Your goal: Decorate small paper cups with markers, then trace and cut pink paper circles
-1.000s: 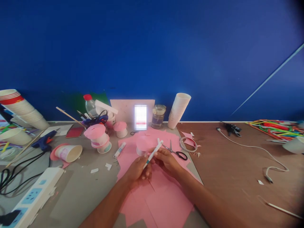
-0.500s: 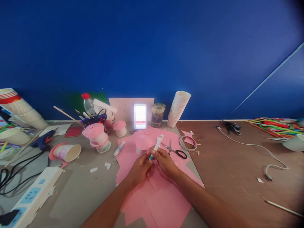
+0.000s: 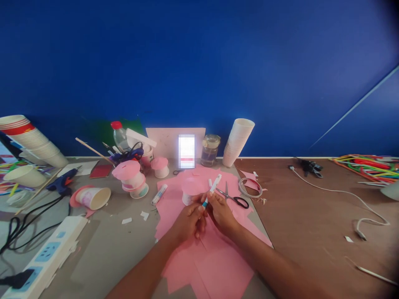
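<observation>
A white marker pen (image 3: 216, 182) with a teal band is held at a slant between my two hands above the pink paper (image 3: 224, 257). My left hand (image 3: 190, 220) is closed on its lower, teal end. My right hand (image 3: 222, 211) pinches the barrel higher up. A small white piece beside the barrel is too small to make out. Just behind my hands stands a white paper cup with a pink paper top (image 3: 192, 186), partly covered by my fingers. Scissors (image 3: 237, 201) with black handles lie open to the right of my right hand.
At left are a similar white pen (image 3: 159, 194), pink-trimmed cups (image 3: 130, 176), a tipped cup (image 3: 96, 198), a glue gun (image 3: 60, 182) and a power strip (image 3: 46, 253). Behind stand a lit screen (image 3: 186, 150), a jar (image 3: 210, 151) and stacked cups (image 3: 238, 141). A tape roll (image 3: 261, 192) and cable (image 3: 338, 193) lie right.
The pen has turned, so its printed barrel shows more and its teal part sits lower between my hands. The whole view has shifted slightly, with things appearing a little farther right.
</observation>
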The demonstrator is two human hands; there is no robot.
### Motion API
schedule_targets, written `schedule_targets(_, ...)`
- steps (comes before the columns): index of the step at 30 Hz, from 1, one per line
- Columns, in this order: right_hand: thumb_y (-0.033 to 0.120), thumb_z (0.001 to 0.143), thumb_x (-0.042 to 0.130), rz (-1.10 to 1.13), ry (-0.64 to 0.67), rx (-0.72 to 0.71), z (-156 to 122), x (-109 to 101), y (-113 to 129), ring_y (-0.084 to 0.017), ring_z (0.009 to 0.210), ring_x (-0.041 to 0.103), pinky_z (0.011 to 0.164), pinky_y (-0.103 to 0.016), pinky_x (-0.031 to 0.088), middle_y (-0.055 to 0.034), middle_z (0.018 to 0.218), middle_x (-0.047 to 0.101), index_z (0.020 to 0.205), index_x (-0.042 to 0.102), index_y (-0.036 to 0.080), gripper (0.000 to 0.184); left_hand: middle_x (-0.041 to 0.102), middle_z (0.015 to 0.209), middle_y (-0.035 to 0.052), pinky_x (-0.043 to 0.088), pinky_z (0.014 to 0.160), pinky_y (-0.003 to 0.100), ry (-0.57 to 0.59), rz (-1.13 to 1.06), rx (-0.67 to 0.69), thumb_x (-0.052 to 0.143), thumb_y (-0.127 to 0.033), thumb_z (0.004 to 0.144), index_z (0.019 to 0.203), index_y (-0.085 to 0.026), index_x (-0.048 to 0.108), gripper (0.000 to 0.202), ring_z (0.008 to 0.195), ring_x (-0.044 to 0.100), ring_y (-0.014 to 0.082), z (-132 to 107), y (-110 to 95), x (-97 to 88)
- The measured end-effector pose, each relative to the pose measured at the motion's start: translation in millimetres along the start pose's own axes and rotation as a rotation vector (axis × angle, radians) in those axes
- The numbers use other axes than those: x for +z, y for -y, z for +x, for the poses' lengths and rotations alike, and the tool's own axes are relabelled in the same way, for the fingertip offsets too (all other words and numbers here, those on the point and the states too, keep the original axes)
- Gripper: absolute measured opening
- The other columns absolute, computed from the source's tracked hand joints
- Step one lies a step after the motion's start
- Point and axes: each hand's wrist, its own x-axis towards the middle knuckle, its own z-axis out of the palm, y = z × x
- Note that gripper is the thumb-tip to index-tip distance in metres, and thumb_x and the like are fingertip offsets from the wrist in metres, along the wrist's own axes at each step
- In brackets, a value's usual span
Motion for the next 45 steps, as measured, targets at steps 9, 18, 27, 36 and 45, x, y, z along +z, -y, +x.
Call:
schedule_targets(9,0.053,0.078,0.061,-0.028,0.013,0.029,-9.8,8.4,11.2,-0.006,0.038,0.044,0.038,-0.021,0.036,-0.0010,0.069,0.067,0.067,0.058,0.018,0.037,0.049,0.039,-0.0069,0.038,0.039,0.022,0.278,-0.381,-0.095,0.053,-0.057,0.081,0.075,-0.016,0.053,0.041,0.024,0.032,0.0044,-4.7,2.9,-1.7)
schedule_targets(18,0.055,0.078,0.059,-0.138,-0.127,-0.051,-9.8,10.2,2.5,-0.017,0.069,0.064,0.050,-0.025,0.048,-0.0061,0.083,0.070,0.068,0.056,0.018,0.038,0.059,0.062,-0.0029,0.037,0.050,0.021,-0.320,0.298,0.246,0.058,-0.034,0.082,0.092,-0.019,0.056,0.018,0.051,0.052,0.0098,-7.2,11.4,8.7)
schedule_targets(27,0.049,0.079,0.062,-0.147,-0.115,-0.037,-4.8,5.4,9.0,-0.019,0.068,0.065,0.061,-0.030,0.053,-0.0045,0.073,0.070,0.067,0.058,0.019,0.032,0.056,0.051,-0.0032,0.036,0.035,0.022,-0.174,0.150,0.109,0.040,-0.052,0.088,0.083,-0.019,0.050,0.034,0.033,0.048,0.0105,-9.9,1.0,15.0)
schedule_targets(36,0.049,0.081,0.060,0.197,-0.281,-0.191,30.7,-44.8,58.8,-0.015,0.066,0.062,0.065,-0.031,0.050,-0.0031,0.071,0.066,0.064,0.056,0.019,0.035,0.055,0.046,-0.0029,0.033,0.034,0.020,0.273,-0.179,-0.053,0.048,-0.059,0.082,0.086,-0.016,0.051,0.042,0.030,0.042,0.0077,-22.7,-1.0,34.0)
schedule_targets(45,0.041,0.081,0.062,-0.066,-0.434,-0.460,40.9,-63.7,38.9,-0.011,0.056,0.053,0.067,-0.029,0.048,0.0069,0.056,0.052,0.094,0.062,0.023,0.022,0.057,0.070,-0.0029,0.036,0.051,0.022,-0.457,-0.313,0.193,0.059,-0.029,0.076,0.082,-0.019,0.056,0.012,0.049,0.045,0.0065,8.7,-3.2,-17.0)
